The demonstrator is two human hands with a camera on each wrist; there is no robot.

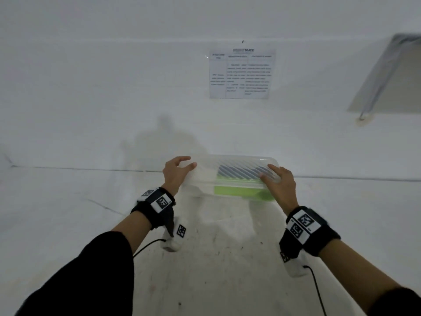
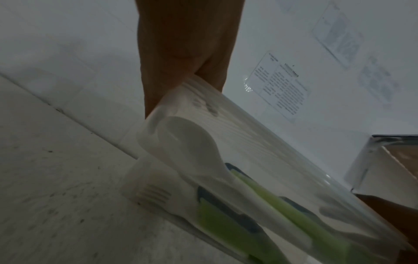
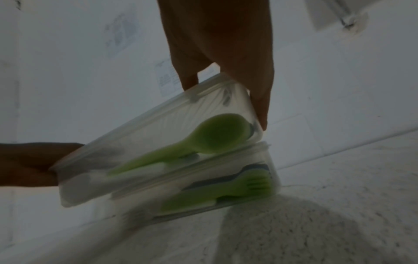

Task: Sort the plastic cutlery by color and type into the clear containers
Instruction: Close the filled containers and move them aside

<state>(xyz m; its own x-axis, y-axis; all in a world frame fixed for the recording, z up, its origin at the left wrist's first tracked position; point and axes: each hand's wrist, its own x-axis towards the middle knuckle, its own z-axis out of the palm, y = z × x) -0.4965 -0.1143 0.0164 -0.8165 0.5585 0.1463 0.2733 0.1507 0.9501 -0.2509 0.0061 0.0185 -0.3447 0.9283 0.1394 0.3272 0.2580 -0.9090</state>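
Your left hand [image 1: 176, 173] grips the left end of the upper clear container [image 1: 232, 171], fingers curled over its edge. Inside it, the left wrist view shows a white spoon [image 2: 190, 148]; the right wrist view shows a green spoon [image 3: 203, 137]. This container sits tilted on a lower clear container [image 3: 226, 192] holding a green fork [image 3: 248, 185] and a white fork [image 2: 156, 195]. Both are stacked on the white counter [image 1: 91, 213], near the far wall. Your right hand [image 1: 281, 187] clasps the upper container's right end.
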